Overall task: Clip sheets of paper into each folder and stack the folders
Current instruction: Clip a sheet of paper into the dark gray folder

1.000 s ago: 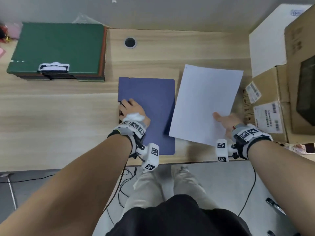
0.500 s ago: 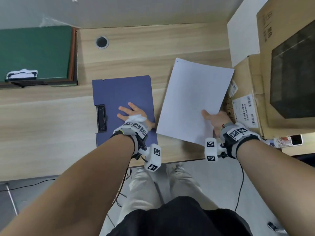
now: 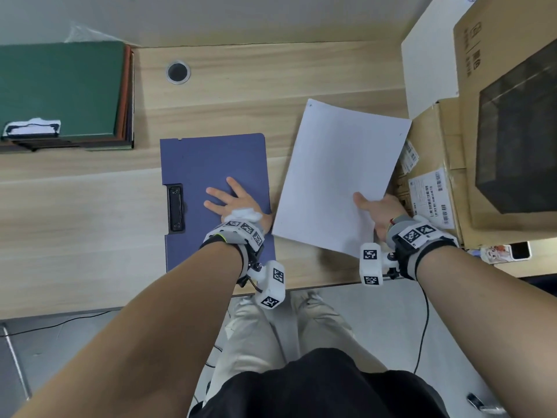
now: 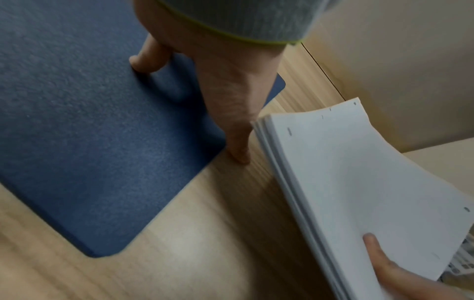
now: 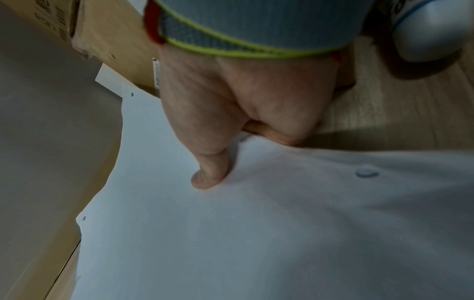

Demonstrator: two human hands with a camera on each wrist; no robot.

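A blue folder (image 3: pixel 211 164) lies flat on the desk, its black clip (image 3: pixel 175 207) on the left edge. My left hand (image 3: pixel 233 200) rests on it with fingers spread and straight, fingertips (image 4: pixel 143 63) pressing the blue folder (image 4: pixel 77 142). To its right my right hand (image 3: pixel 375 208) pinches a stack of white sheets (image 3: pixel 337 176), thumb on top and fingers underneath, held just above the desk. In the right wrist view the thumb (image 5: pixel 210 174) presses into the paper (image 5: pixel 256 233). The sheets (image 4: pixel 364 182) hang beside the folder's right edge.
A stack of finished folders, green on top (image 3: pixel 60 92) with a clip (image 3: pixel 31 126), sits at the back left. Cardboard boxes (image 3: pixel 497 131) and a white board (image 3: pixel 428 55) crowd the right side. A cable hole (image 3: pixel 177 71) is at the back. The desk's front edge (image 3: pixel 316 286) is near my wrists.
The left hand slid right off the folder's clip, which now shows, and spread flat on the cover. The right hand kept its hold on the sheets, shifting them slightly.
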